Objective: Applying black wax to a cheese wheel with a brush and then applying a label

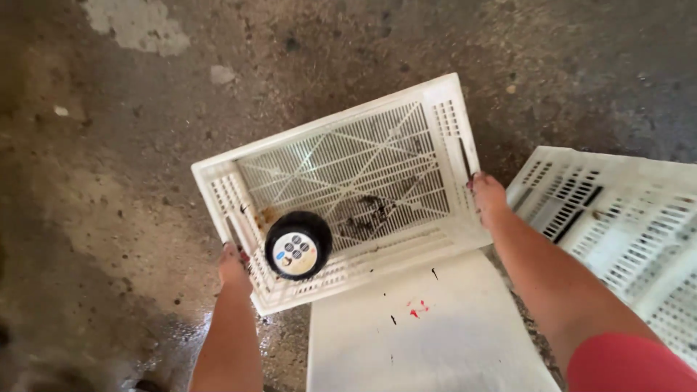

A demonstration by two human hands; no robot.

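Crate (348, 170), white slatted plastic, hangs tilted between your hands above the wet concrete floor (109, 218), its open side facing you. Your left hand (234, 265) has its fingers curled shut over the crate's left end wall, your right hand (486, 196) clamps the right end wall. Inside the crate, near your left hand, sits a black round jar (298, 245). Just below the crate lies a white board (421, 327); right of the crate, another white crate (624, 225).
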